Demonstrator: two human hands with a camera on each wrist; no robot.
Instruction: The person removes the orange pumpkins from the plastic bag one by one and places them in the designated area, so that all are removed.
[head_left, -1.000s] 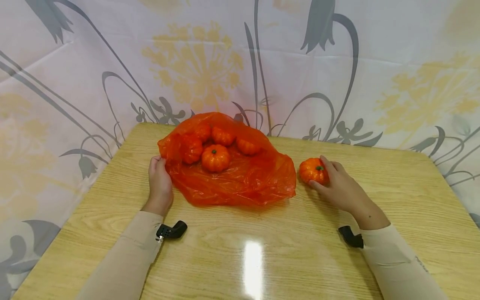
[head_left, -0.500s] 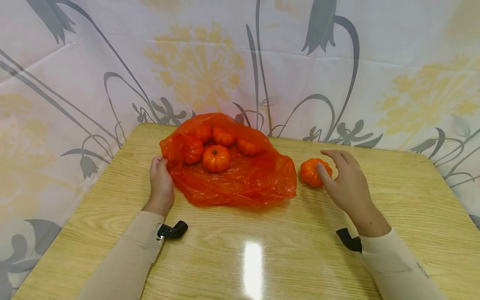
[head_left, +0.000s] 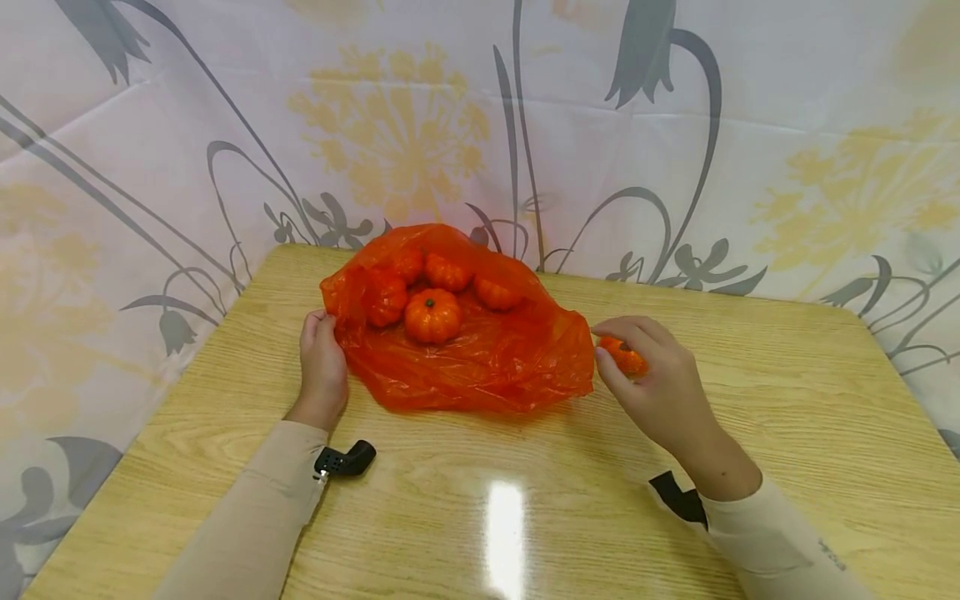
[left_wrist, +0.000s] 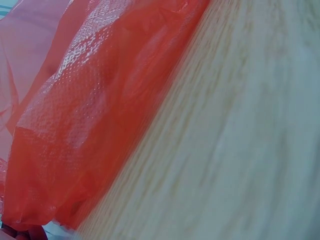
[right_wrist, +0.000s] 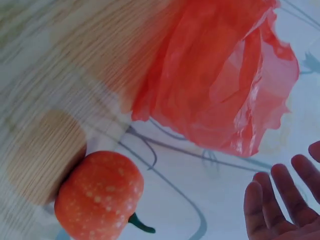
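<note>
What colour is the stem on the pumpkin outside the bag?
Green; the stem shows best in the right wrist view.

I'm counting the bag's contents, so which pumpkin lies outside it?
The pumpkin partly hidden behind the right hand, on the table to the right of the red bag; the other visible pumpkins sit inside it.

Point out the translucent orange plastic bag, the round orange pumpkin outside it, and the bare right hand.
Translucent orange plastic bag [head_left: 457, 375], head view: bare front part.
Round orange pumpkin [right_wrist: 100, 192], right wrist view: speckled side.
Bare right hand [head_left: 663, 390], head view: back of the hand.
</note>
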